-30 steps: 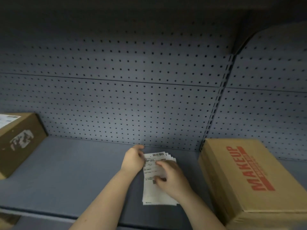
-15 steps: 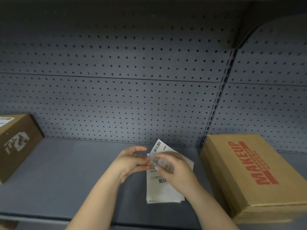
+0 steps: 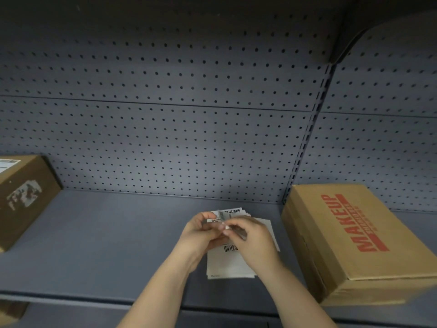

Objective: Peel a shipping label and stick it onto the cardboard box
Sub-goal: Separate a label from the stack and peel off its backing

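a second ago the stack of shipping labels (image 3: 230,263) lay flat on the grey shelf (image 3: 106,245) under both hands; now one shipping label (image 3: 221,217) has been lifted off the stack and is held above it, its top edge curled back. from this it is judged that the peeling step is under way and the sticking step has not been begun.

the left hand (image 3: 201,233) is closed around the left side of the lifted label, fingers curled behind it. the right hand (image 3: 250,235) is pinched on the label's upper corner between thumb and forefinger, where the sheet appears to be splitting from its backing; whether the layers are truly apart cannot be told, since that spot is blurred.

the label is white with a barcode near its top and small print that cannot be read. the rest of the stack remains on the shelf beneath the hands, another barcode showing between the wrists.

the cardboard box printed "makeup" (image 3: 354,235) stands just to the right of the stack, its top bare of any label. a second brown box (image 3: 26,197), with a label already on top, sits well apart at the left edge.
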A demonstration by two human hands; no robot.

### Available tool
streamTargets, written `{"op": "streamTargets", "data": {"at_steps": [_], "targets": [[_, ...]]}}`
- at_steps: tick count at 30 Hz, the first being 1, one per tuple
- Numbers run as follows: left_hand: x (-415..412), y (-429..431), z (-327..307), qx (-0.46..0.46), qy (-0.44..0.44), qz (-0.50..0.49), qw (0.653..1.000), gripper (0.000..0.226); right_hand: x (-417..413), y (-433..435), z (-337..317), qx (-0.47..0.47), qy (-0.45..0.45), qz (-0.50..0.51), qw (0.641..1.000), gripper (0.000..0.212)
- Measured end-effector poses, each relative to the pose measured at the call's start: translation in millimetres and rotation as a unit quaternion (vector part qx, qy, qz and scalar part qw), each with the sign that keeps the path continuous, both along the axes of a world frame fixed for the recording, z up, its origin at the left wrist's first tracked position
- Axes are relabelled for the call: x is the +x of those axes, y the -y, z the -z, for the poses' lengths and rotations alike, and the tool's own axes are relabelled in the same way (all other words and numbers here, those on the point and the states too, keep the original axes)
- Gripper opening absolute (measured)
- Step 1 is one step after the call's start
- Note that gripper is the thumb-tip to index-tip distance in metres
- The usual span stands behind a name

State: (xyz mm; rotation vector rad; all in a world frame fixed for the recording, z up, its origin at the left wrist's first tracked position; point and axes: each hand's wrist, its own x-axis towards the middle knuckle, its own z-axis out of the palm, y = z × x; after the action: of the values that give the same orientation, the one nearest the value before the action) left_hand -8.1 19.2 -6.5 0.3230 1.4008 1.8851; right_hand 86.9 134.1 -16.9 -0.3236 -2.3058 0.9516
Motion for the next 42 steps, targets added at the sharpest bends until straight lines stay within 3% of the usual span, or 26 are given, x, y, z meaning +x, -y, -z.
{"op": "streamTargets", "data": {"at_steps": [15, 20, 29, 34, 42], "targets": [[13, 0, -17, 0.000, -0.051, -0.033, 0.998, 0.046, 14, -3, -13, -0.059, -0.021, 0.012, 0.998, 0.019], [18, -1, -20, 0.012, -0.031, -0.044, 0.998, 0.049, 16, -1, -14, -0.077, -0.034, 0.023, 0.996, 0.017], [25, 2, -24, 0.031, -0.035, -0.060, 0.997, 0.039, 15, 3, -18, -0.080, -0.039, 0.014, 0.996, 0.018], [24, 5, -25, 0.042, -0.019, -0.056, 0.997, 0.036, 17, 4, -19, -0.065, -0.035, 0.005, 0.997, 0.020], [25, 5, -29, 0.017, -0.031, -0.065, 0.997, 0.039, 20, 3, -20, 0.068, -0.022, -0.006, 0.997, 0.024]]}}
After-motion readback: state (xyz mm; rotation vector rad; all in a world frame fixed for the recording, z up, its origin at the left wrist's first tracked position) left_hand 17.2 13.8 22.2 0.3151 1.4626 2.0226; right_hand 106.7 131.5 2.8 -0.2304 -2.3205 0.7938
